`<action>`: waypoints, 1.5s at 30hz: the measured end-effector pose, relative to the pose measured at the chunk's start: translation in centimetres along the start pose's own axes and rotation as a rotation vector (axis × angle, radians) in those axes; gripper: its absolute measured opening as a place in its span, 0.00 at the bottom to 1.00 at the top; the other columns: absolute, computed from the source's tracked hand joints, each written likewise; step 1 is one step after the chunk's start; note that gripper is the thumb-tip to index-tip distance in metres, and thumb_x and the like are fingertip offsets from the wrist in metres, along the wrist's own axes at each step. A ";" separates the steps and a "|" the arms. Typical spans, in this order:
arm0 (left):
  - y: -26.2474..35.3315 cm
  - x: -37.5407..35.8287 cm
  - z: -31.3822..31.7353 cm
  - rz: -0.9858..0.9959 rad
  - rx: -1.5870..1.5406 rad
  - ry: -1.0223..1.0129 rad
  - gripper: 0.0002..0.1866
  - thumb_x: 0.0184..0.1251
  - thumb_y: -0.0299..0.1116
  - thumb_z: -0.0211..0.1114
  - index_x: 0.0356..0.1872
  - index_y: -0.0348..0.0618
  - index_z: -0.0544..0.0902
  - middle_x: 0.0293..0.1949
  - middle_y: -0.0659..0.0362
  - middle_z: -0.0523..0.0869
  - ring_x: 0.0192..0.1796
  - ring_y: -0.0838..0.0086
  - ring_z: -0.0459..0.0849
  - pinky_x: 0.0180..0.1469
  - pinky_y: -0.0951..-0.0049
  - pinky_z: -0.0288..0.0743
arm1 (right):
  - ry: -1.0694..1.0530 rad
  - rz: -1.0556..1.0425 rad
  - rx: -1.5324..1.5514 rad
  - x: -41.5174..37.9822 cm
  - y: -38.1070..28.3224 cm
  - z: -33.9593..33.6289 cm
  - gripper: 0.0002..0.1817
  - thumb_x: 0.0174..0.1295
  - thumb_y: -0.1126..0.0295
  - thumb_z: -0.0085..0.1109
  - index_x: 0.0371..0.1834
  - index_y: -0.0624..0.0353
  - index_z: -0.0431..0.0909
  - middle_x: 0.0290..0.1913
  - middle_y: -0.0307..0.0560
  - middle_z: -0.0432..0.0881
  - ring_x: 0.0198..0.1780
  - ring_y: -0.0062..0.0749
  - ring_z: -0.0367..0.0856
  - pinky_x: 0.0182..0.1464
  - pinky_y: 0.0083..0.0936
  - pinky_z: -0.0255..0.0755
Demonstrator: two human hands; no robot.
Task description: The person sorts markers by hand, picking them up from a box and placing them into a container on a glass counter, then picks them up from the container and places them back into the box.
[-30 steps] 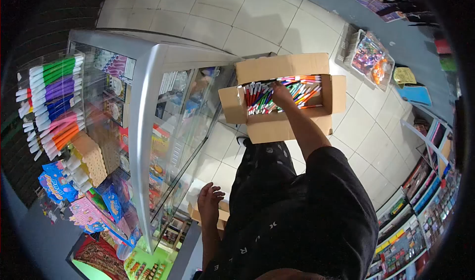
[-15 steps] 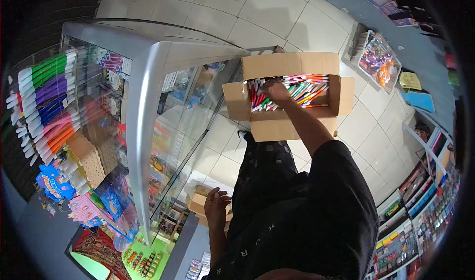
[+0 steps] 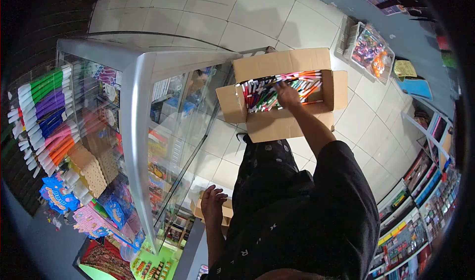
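An open cardboard box (image 3: 277,124) stands on the tiled floor, full of several coloured markers (image 3: 260,96) with white caps. My right hand (image 3: 287,95) reaches down into the box and rests among the markers; whether its fingers grip any of them cannot be seen. My left hand (image 3: 213,204) hangs by my side with fingers spread and nothing in it, just above a small cardboard box (image 3: 225,212) low down by the counter.
A glass display counter (image 3: 141,112) with a silver frame stands to the left, stocked with goods. Rows of coloured markers (image 3: 44,116) hang at far left. A tray of packets (image 3: 368,50) lies on the floor beyond the box. Stocked shelves (image 3: 415,215) line the right.
My right hand has shifted rightward within the box over the markers. The left hand stays by my side, fingers spread.
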State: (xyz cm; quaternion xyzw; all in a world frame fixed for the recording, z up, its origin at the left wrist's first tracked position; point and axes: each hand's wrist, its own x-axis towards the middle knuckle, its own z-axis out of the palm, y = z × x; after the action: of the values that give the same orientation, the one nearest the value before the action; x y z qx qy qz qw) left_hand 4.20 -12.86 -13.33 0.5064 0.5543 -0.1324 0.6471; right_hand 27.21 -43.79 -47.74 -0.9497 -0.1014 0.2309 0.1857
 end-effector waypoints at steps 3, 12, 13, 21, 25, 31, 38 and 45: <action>0.0 0.0 -0.1 -0.013 0.013 0.002 0.17 0.73 0.35 0.55 0.57 0.37 0.70 0.41 0.52 0.81 0.37 0.67 0.84 0.39 0.72 0.79 | -0.006 0.059 -0.190 0.9 2.1 -1.5 0.21 0.63 0.70 0.44 0.61 0.48 0.70 0.58 0.50 0.71 0.58 0.47 0.74 0.49 0.39 0.79; -0.2 -0.1 -0.2 -0.044 0.086 0.004 0.19 0.72 0.35 0.57 0.59 0.36 0.68 0.42 0.52 0.80 0.37 0.66 0.84 0.39 0.72 0.78 | -0.052 0.263 -0.345 2.9 3.5 -1.3 0.16 0.66 0.62 0.45 0.54 0.48 0.75 0.53 0.45 0.75 0.55 0.43 0.76 0.47 0.38 0.79; -0.3 0.0 -0.4 -0.041 0.080 0.004 0.19 0.72 0.34 0.56 0.59 0.36 0.69 0.42 0.52 0.80 0.37 0.66 0.84 0.39 0.72 0.78 | -0.052 0.261 -0.287 2.8 3.8 -1.1 0.16 0.66 0.62 0.46 0.53 0.48 0.76 0.53 0.45 0.76 0.56 0.42 0.76 0.47 0.38 0.80; -0.9 0.1 -1.4 0.004 0.105 -0.038 0.19 0.74 0.35 0.54 0.60 0.36 0.68 0.43 0.50 0.80 0.37 0.66 0.83 0.39 0.71 0.78 | 0.064 0.186 -0.093 -0.1 2.6 -1.9 0.17 0.68 0.59 0.44 0.41 0.57 0.81 0.45 0.59 0.80 0.43 0.51 0.83 0.46 0.45 0.78; -1.0 0.2 -1.6 0.009 0.025 -0.066 0.19 0.74 0.35 0.53 0.59 0.35 0.69 0.43 0.49 0.80 0.38 0.66 0.84 0.39 0.69 0.77 | 0.041 0.122 -0.146 -1.8 1.7 -0.8 0.16 0.69 0.59 0.42 0.45 0.54 0.79 0.40 0.59 0.82 0.34 0.50 0.84 0.38 0.46 0.79; 0.0 1.0 -2.8 0.135 -0.004 -0.169 0.17 0.74 0.36 0.54 0.56 0.37 0.73 0.43 0.52 0.83 0.39 0.69 0.85 0.41 0.73 0.78 | -0.142 0.078 -0.067 -3.4 0.6 1.2 0.17 0.69 0.55 0.41 0.53 0.49 0.72 0.33 0.57 0.83 0.36 0.54 0.84 0.35 0.51 0.77; 2.9 3.4 -4.7 0.377 -0.067 -0.288 0.18 0.73 0.37 0.55 0.57 0.37 0.72 0.44 0.52 0.83 0.39 0.70 0.85 0.42 0.72 0.78 | 0.013 -0.041 0.424 -4.0 -6.4 -5.2 0.17 0.66 0.58 0.51 0.49 0.60 0.72 0.32 0.63 0.81 0.34 0.58 0.82 0.34 0.48 0.73; 5.6 2.9 -5.1 0.510 -0.132 -0.409 0.19 0.72 0.42 0.59 0.56 0.40 0.76 0.44 0.56 0.84 0.40 0.73 0.84 0.42 0.73 0.78 | 0.036 -0.288 0.760 -9.4 -21.9 -17.1 0.11 0.68 0.67 0.50 0.48 0.61 0.71 0.25 0.46 0.79 0.26 0.34 0.78 0.28 0.34 0.73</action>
State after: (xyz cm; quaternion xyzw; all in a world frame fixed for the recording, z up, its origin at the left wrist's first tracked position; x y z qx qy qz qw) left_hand 6.35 -5.11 -12.25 0.5490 0.2756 -0.0289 0.7886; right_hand 24.81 -31.68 -21.12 -0.7934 -0.1377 0.2068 0.5558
